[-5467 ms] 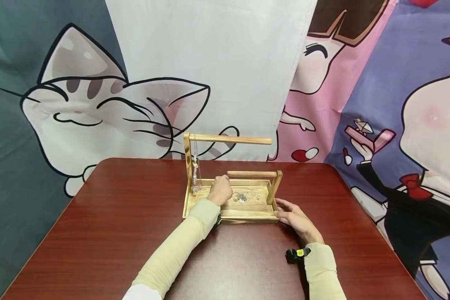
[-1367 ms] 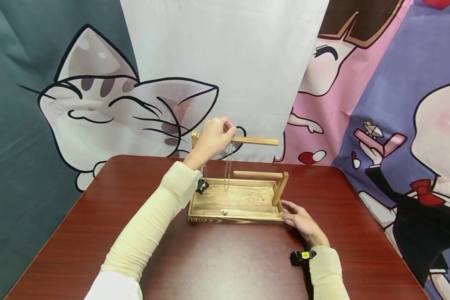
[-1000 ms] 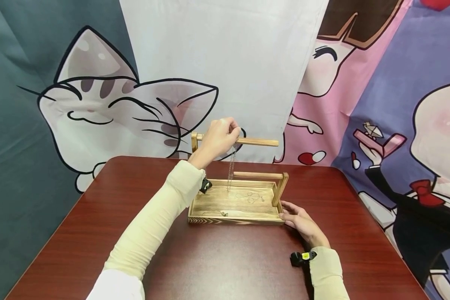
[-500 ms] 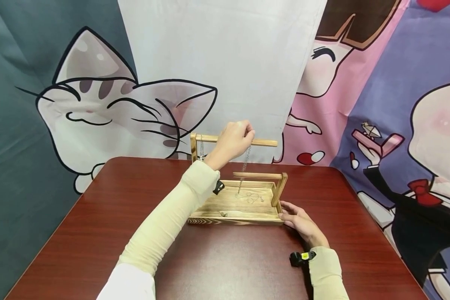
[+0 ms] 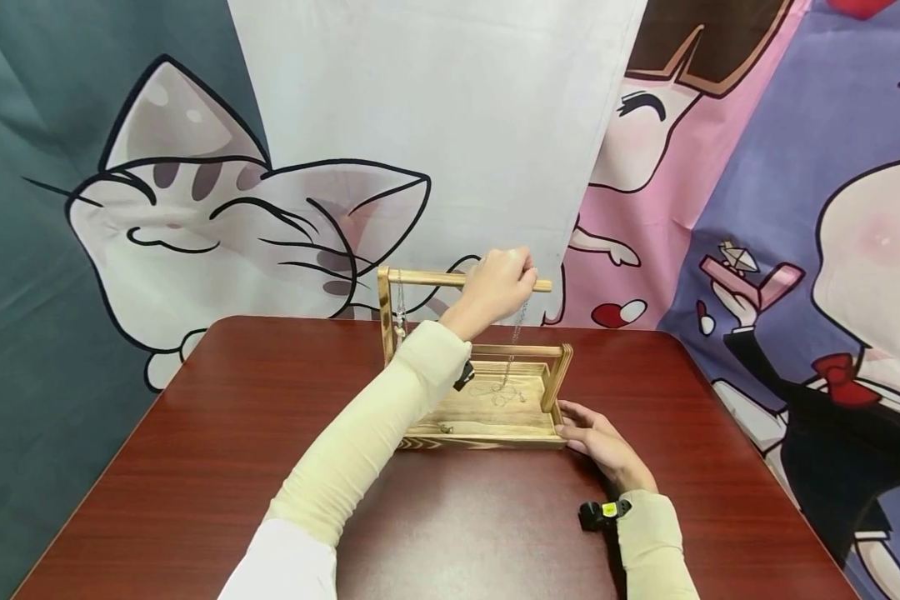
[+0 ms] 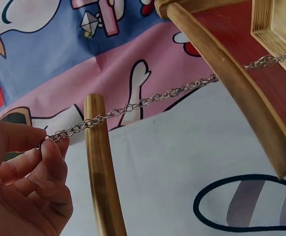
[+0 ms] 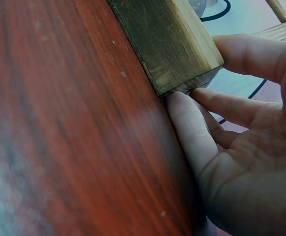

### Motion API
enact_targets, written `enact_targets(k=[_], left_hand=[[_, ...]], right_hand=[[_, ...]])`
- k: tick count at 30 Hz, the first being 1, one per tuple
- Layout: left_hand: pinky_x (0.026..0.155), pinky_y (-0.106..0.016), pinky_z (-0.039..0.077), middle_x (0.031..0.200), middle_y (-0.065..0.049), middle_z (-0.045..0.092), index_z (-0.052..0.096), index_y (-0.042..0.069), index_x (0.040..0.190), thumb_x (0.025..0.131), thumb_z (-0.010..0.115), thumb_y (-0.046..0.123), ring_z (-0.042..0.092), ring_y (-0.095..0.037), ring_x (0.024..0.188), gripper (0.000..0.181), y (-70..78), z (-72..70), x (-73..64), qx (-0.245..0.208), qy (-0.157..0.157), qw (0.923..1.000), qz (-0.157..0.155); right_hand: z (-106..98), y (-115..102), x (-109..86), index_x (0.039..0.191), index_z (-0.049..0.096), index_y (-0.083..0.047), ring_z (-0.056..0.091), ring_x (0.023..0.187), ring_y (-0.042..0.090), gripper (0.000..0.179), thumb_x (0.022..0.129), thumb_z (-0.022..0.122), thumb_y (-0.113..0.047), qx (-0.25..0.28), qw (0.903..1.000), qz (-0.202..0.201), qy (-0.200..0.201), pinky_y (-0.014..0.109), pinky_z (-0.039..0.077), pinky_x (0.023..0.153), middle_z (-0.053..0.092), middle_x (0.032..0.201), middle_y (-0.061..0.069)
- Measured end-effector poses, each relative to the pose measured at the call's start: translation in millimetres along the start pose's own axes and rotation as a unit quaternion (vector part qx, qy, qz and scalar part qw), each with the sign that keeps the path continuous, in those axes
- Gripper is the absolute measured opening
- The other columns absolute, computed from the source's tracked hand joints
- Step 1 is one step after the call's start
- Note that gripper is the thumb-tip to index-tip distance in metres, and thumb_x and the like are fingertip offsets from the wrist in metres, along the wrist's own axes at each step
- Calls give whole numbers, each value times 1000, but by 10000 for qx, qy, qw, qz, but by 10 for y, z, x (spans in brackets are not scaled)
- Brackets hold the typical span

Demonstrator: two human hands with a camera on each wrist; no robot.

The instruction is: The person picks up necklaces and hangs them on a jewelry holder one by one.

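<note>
A wooden jewelry stand (image 5: 487,442), a tray with an upper bar (image 5: 429,278) and a lower bar (image 5: 521,351), sits on the table. Near the upper bar's free right end is my left hand (image 5: 498,282). Its thumb and forefinger pinch one end of a silver chain necklace (image 6: 174,92). In the left wrist view the chain runs taut past both bars; its lower end (image 5: 505,383) hangs down by the tray floor. My right hand (image 5: 606,446) holds the tray's front right corner (image 7: 202,73), fingers and thumb on either side.
A beaded necklace (image 5: 401,321) hangs at the left of the upper bar, partly behind my left arm. A thin necklace (image 5: 504,395) and a small pendant (image 5: 446,429) lie in the tray. Behind the red-brown table (image 5: 195,467) hangs a cartoon cloth (image 5: 450,108).
My left hand has come up from the tray with the chain necklace and moved right along the upper bar toward its free end. My right hand stays at the tray corner.
</note>
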State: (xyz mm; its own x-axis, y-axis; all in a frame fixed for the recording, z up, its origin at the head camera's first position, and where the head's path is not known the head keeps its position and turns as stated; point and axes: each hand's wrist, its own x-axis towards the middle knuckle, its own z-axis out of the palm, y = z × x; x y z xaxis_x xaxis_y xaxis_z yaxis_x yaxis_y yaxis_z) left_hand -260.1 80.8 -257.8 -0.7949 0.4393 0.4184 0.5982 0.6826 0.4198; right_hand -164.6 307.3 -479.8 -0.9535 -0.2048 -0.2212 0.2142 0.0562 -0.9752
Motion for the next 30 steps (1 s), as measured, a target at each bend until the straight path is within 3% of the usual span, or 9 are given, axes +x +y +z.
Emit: enact_targets(k=[9,19,26,30], left_hand=[[57,-30,41,71,4,55,52,19,77,91,45,25,54,-13,68,18,147,144,94,103,-50,9999,-72],[57,-27,41,69,4,56,55,19,72,88,49,21,54,-12,68,17,228,280,194,-562,253,9970,-479],[48,-25,33,56,2,40,40,15,59,84,50,15,42,-12,55,27,257,308,300,-822,422,9931,-717],[47,-24,34,53,2,38,40,15,57,83,51,14,42,-12,53,28,244,314,297,-874,465,9924,-730]], right_hand=[[-16,7,-4,142,20,2,49,114,19,69,86,59,-6,3,10000,-8,-3,25,47,84,28,142,27],[-16,32,3,142,23,1,49,113,22,68,84,59,-5,79,10000,22,47,26,47,84,31,140,26],[-24,-4,2,142,20,2,50,113,21,68,86,57,-5,19,10000,-49,31,25,47,84,29,141,27],[-23,-12,10,143,19,2,50,113,21,69,86,58,-5,4,10000,10,-35,25,46,85,28,141,27]])
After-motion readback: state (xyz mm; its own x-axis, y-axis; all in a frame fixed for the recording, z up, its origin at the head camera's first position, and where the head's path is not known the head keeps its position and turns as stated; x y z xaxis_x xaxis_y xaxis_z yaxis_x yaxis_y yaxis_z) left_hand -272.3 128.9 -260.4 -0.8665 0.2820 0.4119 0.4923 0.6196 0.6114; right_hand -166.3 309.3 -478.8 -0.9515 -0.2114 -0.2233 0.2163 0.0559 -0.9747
